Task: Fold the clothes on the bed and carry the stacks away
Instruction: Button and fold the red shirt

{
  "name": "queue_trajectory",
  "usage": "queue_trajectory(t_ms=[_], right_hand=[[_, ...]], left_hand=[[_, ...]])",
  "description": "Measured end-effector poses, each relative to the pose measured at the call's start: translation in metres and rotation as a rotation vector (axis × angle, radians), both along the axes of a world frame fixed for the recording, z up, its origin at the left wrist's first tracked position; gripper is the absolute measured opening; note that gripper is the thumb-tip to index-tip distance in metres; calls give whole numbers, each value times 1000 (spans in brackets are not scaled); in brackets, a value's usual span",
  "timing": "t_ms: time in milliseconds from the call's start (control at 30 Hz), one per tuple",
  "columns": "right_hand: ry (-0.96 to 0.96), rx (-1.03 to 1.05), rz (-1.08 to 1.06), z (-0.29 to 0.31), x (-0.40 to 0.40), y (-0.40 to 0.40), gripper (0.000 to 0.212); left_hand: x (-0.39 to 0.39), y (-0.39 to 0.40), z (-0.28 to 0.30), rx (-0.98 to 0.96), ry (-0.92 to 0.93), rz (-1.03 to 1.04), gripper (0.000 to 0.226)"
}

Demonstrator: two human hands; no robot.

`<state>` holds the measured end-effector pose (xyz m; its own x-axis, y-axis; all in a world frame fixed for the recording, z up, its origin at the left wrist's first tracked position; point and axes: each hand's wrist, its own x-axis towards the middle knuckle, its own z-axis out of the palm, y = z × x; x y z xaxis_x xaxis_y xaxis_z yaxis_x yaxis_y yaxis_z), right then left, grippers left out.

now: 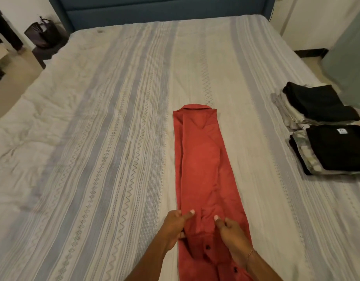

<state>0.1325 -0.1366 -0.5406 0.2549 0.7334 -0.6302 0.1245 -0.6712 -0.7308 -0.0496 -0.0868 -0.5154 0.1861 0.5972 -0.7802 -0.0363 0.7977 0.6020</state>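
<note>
We're pinching the near end of the red shirt (203, 171) with left hand (176, 226) and right hand (232, 232), narrowed lengthwise mid-bed (94, 138), two folded stacks (325, 128) waiting at right, crosswise folding and carrying looking still ahead.

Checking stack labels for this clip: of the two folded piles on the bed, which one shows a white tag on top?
The nearer pile, closest to the camera. Its top black garment carries a small white tag; the farther pile is topped by plain black fabric with no tag showing.
</note>
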Motion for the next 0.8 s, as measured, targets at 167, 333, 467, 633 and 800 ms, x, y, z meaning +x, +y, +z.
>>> queue_trajectory(t_ms=[167, 333, 467, 633, 800], right_hand=[[-105, 41, 38, -7, -5, -14, 30], [-278, 64, 143, -11, -8, -24, 28], [-352, 159, 170, -19, -8, -35, 37], [-706, 261, 309, -21, -12, -46, 41], [-1022, 485, 598, -27, -25, -47, 53]], left_hand=[[-10, -24, -11, 67, -18, -14, 25], [-7, -35, -29, 173, 297, -35, 25], [-7, -42, -45, 332, 479, -58, 36], [1, -53, -43, 547, 886, -321, 29], [9, -68, -57, 880, 1173, -519, 60]])
